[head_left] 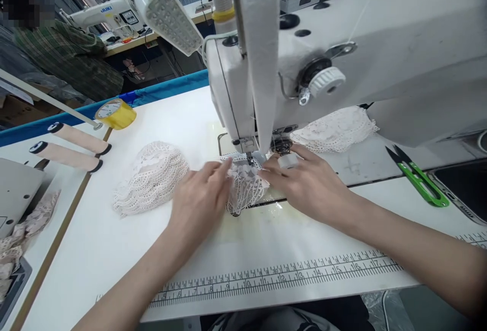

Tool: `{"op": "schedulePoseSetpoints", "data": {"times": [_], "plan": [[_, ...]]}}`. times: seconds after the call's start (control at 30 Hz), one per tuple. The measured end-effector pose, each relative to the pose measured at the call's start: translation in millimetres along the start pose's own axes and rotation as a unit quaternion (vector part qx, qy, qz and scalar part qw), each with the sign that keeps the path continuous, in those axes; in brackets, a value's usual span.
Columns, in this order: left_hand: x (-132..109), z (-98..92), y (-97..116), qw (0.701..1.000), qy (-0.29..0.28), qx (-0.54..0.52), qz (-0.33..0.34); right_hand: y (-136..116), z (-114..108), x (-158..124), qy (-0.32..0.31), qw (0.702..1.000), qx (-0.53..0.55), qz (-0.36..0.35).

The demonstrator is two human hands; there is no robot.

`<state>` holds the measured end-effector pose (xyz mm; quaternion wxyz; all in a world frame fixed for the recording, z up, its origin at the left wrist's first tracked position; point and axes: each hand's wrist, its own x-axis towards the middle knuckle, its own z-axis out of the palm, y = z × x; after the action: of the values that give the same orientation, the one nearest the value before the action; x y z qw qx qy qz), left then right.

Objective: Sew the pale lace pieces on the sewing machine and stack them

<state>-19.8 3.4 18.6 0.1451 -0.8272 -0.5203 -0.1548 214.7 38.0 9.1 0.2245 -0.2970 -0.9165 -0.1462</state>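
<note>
A piece of white lace [245, 184] lies under the needle and presser foot of a white sewing machine [243, 82]. My left hand [200, 194] is at the lace's left edge, its fingers close together and a little blurred, pressing on the fabric. At the right edge, my right hand [310, 181] has its fingers bent around the lace beside the presser foot; the fingertips are partly hidden by the machine's parts. One lace pile [152, 178] rests left of my left hand, and another lace pile [337, 129] sits behind my right hand, under the machine arm.
Green snips [422, 178] and a dark phone [462, 186] lie at the right. Yellow tape [116, 113] and two thread cones [70, 156] stand or lie at the left. A printed ruler [281, 277] runs along the front edge. A person [64, 57] is at the back left.
</note>
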Motion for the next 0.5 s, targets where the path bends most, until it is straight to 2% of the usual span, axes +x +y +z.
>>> {"op": "schedulePoseSetpoints", "data": {"times": [0.1, 0.17, 0.27, 0.37, 0.5], "plan": [[-2.1, 7.1, 10.2, 0.999, -0.02, -0.032, 0.012, -8.2, 0.4, -0.1, 0.004, 1.0, -0.002, -0.011], [-1.7, 10.8, 11.2, 1.0, -0.005, -0.015, 0.002, -13.5, 1.0, -0.3, 0.003, 1.0, 0.007, -0.014], [1.1, 12.2, 9.0, 0.997, 0.014, -0.044, 0.065, -17.8, 2.7, -0.7, -0.001, 1.0, 0.019, -0.021], [3.4, 13.6, 11.0, 0.986, -0.002, -0.098, 0.136, -16.5, 4.8, -0.9, 0.013, 0.999, 0.034, -0.012], [3.1, 16.9, 15.4, 0.986, -0.012, -0.094, 0.135, -12.1, 7.0, -0.8, 0.019, 0.999, 0.043, 0.01]]}}
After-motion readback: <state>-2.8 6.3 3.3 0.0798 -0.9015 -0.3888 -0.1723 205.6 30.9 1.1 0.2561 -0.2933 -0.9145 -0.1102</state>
